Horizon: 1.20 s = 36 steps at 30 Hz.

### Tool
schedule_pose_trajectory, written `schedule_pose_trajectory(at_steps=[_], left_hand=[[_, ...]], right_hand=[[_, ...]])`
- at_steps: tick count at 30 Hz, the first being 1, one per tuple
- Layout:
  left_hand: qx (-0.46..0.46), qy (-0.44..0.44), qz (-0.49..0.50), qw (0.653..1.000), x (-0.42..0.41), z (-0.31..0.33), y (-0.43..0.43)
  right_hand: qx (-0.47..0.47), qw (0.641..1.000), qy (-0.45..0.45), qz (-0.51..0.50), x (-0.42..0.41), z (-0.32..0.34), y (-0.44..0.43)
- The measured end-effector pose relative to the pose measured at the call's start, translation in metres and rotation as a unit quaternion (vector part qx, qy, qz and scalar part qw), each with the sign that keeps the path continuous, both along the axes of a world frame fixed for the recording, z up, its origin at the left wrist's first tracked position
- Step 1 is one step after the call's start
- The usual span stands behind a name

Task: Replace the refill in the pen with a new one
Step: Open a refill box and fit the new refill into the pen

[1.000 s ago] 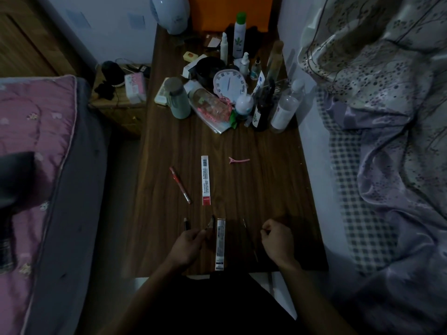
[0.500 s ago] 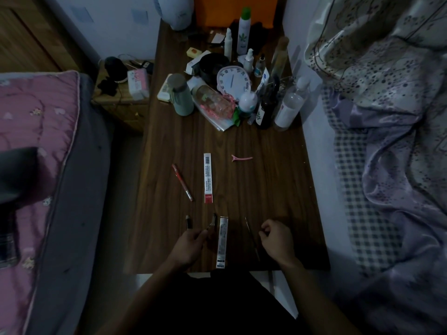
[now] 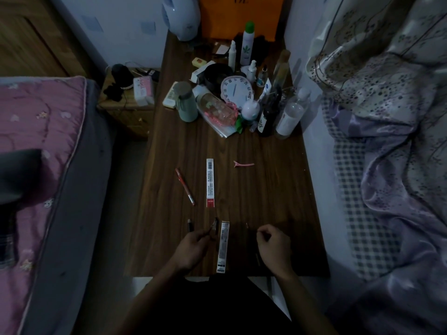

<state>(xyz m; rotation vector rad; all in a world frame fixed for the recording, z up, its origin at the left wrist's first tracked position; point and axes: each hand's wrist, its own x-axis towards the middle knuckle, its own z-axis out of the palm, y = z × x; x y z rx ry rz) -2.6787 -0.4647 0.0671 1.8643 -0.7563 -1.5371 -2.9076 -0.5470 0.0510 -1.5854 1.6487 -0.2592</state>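
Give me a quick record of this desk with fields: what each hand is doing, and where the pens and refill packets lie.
Left hand: pinches a small dark pen piece
Right hand: fingers curled, thumb to forefinger; too dark to tell whether it holds anything
Near white refill packet: flat between the hands
Far white refill packet with red end: flat, mid-table
Red pen: left of the far packet
Pink hair clip: right of the far packet
Surface: dark wooden table

Red pen [image 3: 184, 186]; pink clip [image 3: 243, 164]; dark wood-grain table [image 3: 266, 189]; pink quilt [image 3: 36, 122]; checked sheet [image 3: 348, 189].
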Motion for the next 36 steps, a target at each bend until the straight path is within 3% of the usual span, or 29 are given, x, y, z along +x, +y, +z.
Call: schedule_pose_trajectory(at_steps=[5,11,18,25,31,36], left_hand=[[-0.06,0.056,-0.013,0.997,0.0,0.002,0.005],[-0.092,-0.047,-0.071,0.992,0.001,0.007,0.006],[-0.083,-0.05,-0.089,0.991,-0.002,0.015,0.005],[-0.021,-0.034,-0.069,0.997,0.011,0.01,0.007],[0.078,-0.078,0.015,0.994,0.024,0.002,0.016],[0.111,-0.17,-0.034,0.979,0.032,-0.013,0.012]], right_hand=[[0.039,0.998,-0.051,-0.004,0.024,0.025,-0.009],[0.121,0.98,-0.159,0.027,0.061,0.043,-0.006],[0.236,0.94,-0.242,0.038,0.084,0.047,0.003],[0.252,0.931,-0.25,-0.085,0.091,0.041,0.0],[0.293,0.839,-0.381,-0.255,0.094,0.044,-0.019],[0.262,0.831,-0.353,-0.342,0.102,0.047,-0.03]])
